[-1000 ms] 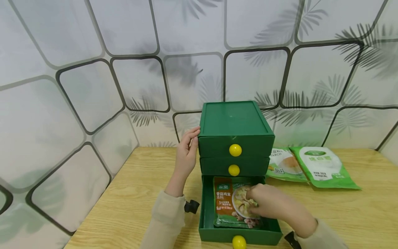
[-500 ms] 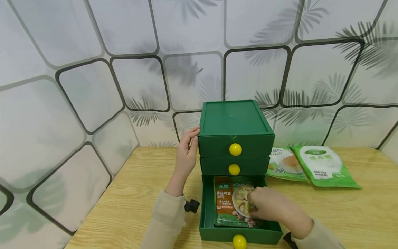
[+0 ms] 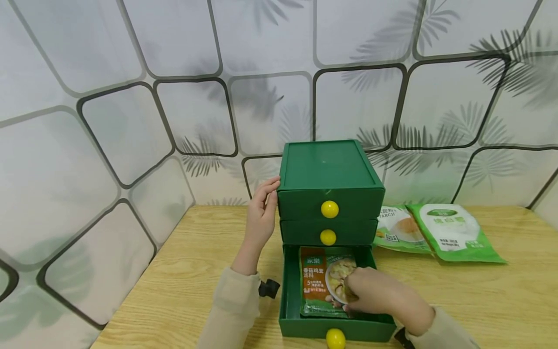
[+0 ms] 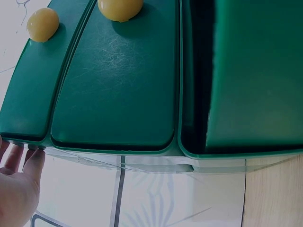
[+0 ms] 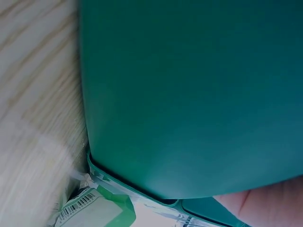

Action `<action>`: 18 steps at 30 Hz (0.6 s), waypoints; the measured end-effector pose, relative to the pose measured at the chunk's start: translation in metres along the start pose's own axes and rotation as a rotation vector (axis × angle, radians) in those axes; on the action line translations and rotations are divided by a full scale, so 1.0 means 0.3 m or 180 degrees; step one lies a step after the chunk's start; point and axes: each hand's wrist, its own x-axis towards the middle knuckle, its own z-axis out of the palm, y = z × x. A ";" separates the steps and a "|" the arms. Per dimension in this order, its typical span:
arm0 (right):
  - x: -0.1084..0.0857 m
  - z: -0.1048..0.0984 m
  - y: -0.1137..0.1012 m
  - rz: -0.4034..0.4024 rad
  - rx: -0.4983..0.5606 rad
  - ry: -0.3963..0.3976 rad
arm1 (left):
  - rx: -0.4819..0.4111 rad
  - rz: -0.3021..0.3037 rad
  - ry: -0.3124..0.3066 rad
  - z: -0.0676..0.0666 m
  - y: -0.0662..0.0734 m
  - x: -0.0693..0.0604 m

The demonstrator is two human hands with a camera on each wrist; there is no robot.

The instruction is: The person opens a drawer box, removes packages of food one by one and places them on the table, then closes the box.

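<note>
A green drawer cabinet with yellow knobs stands on the table. Its bottom drawer is pulled out, and an orange-green soup mix packet lies flat in it, face up. My left hand rests against the cabinet's upper left side. In the left wrist view, the left fingers touch the side by the top drawer. My right hand reaches into the open drawer over the packet's right part. Its fingertips are bent down and mostly hidden, so I cannot tell whether they pinch the packet or press it.
Two green-and-white bags lie behind the cabinet's right side: a starch bag and a larger bag overlapping it. The upper two drawers are closed. A patterned wall covering rises behind the wooden table.
My right hand has shifted slightly toward the drawer's front, over the packet's lower right part. The packet looks almost unmoved. My left hand stays in place.
</note>
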 end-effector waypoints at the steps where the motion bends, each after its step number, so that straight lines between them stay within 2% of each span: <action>1: 0.000 -0.001 0.000 -0.0009 0.0027 -0.0003 | -0.0012 -0.0010 -0.0002 0.000 0.003 0.000; 9: 0.010 0.001 0.004 -0.0251 0.0362 -0.0112 | 0.0027 -0.0133 -0.0020 -0.001 0.098 0.002; 11: 0.015 0.002 0.004 -0.0290 0.0461 -0.0131 | 0.0032 -0.0150 -0.0018 -0.002 0.104 0.003; 13: 0.018 0.003 0.005 -0.0317 0.0524 -0.0139 | 0.0031 -0.0153 -0.0014 -0.001 0.096 0.003; 18: 0.025 0.005 0.005 -0.0373 0.0575 -0.0155 | 0.0006 -0.0061 -0.0001 0.000 0.028 0.002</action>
